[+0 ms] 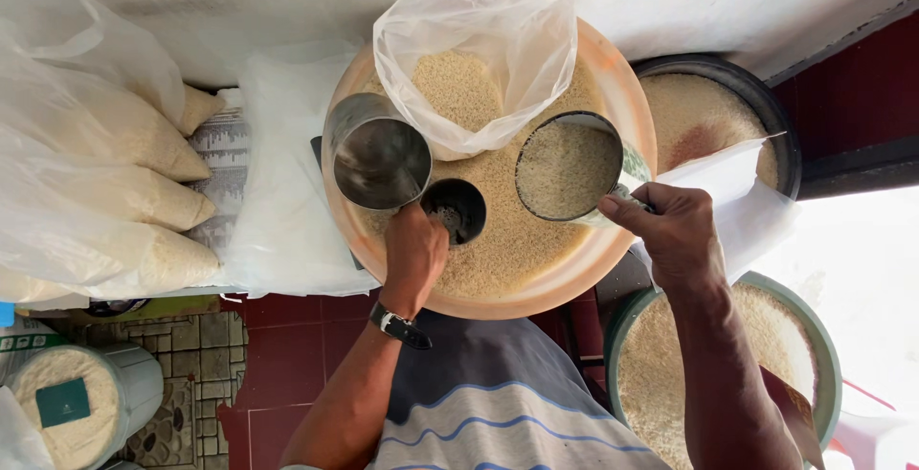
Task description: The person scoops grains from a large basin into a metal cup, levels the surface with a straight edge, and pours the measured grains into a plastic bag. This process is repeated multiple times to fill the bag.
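Large round orange basin (627,97), centre of frame, heaped with pale rice. Clear plastic bag (517,44), upper centre, standing open in the basin, part-filled with rice. Stack of filled rice bags (115,192), left edge. Dark round tub of rice (756,97), upper right; green-rimmed tub of rice (814,336), lower right; lidless white container of rice (144,384), lower left. Large steel cup (378,154), empty, tilted, left of the bag. Rice-filled measuring mug (568,166), right of centre, beside the bag's mouth, in the clenched grip of the right hand (670,231). Small dark can (458,210), centre, resting in the rice, grasped by the left hand (414,255), which wears a black wristwatch (397,324).
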